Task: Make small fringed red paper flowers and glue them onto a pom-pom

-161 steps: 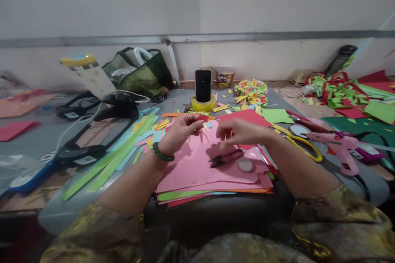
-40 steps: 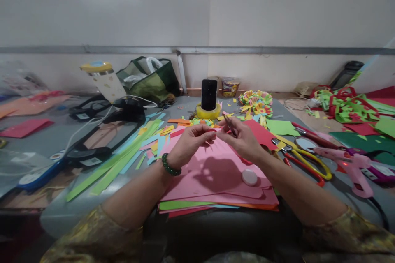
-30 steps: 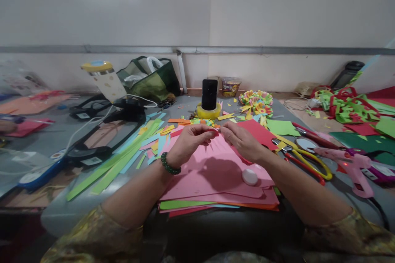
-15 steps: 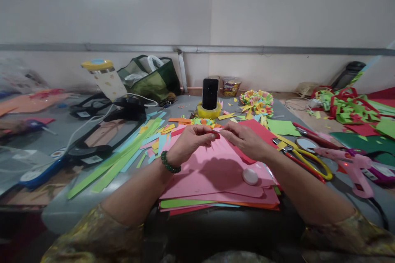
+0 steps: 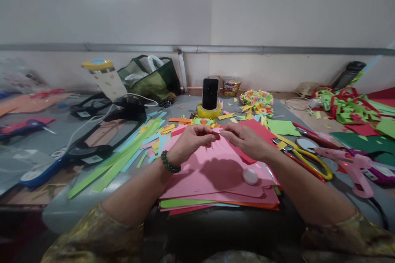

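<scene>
My left hand (image 5: 195, 139), with a green bead bracelet (image 5: 169, 162) at the wrist, is closed in a pinch on a small piece of red paper (image 5: 217, 136). Opposite it, my right hand (image 5: 245, 140) has its fingers pressed together at the other end of that piece, mostly hiding it. Both hands hover over a stack of pink paper sheets (image 5: 197, 178), where their shadow falls. A red sheet (image 5: 257, 129) lies partly beneath my right hand. On the stack rests a round white lid-like disc (image 5: 249, 176).
Scissors (image 5: 311, 162) and a pink glue gun (image 5: 352, 164) lie to the right. Green paper strips (image 5: 123, 158) spread left, near a blue power strip (image 5: 43, 170). A phone (image 5: 210, 93) stands in a yellow tape roll (image 5: 209, 111) behind my hands, beside folded paper flowers (image 5: 257, 100).
Another person's hand at the far left edge has gone out of view, leaving the purple-handled tool there. My own hands have hardly moved and keep their pinch.
</scene>
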The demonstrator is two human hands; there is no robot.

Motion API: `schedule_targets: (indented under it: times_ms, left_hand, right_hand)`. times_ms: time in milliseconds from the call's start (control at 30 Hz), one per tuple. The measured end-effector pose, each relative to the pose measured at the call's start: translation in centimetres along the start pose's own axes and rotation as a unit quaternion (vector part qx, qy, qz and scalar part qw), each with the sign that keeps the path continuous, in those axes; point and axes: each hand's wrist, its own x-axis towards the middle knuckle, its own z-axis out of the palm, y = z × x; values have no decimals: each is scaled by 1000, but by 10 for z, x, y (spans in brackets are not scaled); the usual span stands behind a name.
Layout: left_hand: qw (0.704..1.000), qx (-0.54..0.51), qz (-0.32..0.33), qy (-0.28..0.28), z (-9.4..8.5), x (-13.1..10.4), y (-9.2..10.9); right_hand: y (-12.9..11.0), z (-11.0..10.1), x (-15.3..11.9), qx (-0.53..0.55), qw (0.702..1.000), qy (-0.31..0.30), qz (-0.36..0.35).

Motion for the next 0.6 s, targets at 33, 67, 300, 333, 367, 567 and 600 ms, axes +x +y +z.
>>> schedule_targets:
  times_ms: [33,67,300,333,367,567,600]
  left_hand:
    - [1000,1,0,-2,0,0,0]
    - [1000,1,0,-5,-1,0,0]
    - [1000,4,17,-26,-1,1,-2]
    - [999,7,24,-27,0,0,-3]
    - [999,11,33,-26,0,0,-4]
    - [995,48,81,-19,5,-1,-8]
    - [996,39,81,-18,5,-1,-8]
  right_hand:
    - [0,0,0,0,1000,0,3]
    - [0,-1,0,0,1000,-1,6]
    - [-4,3,0,82,996,43,9]
    - [-3,5,1,107,993,57,8]
    - [-2,8,2,133,989,69,5]
    - [7,18,6,223,971,86,-22]
    - [7,19,6,225,969,94,-24]
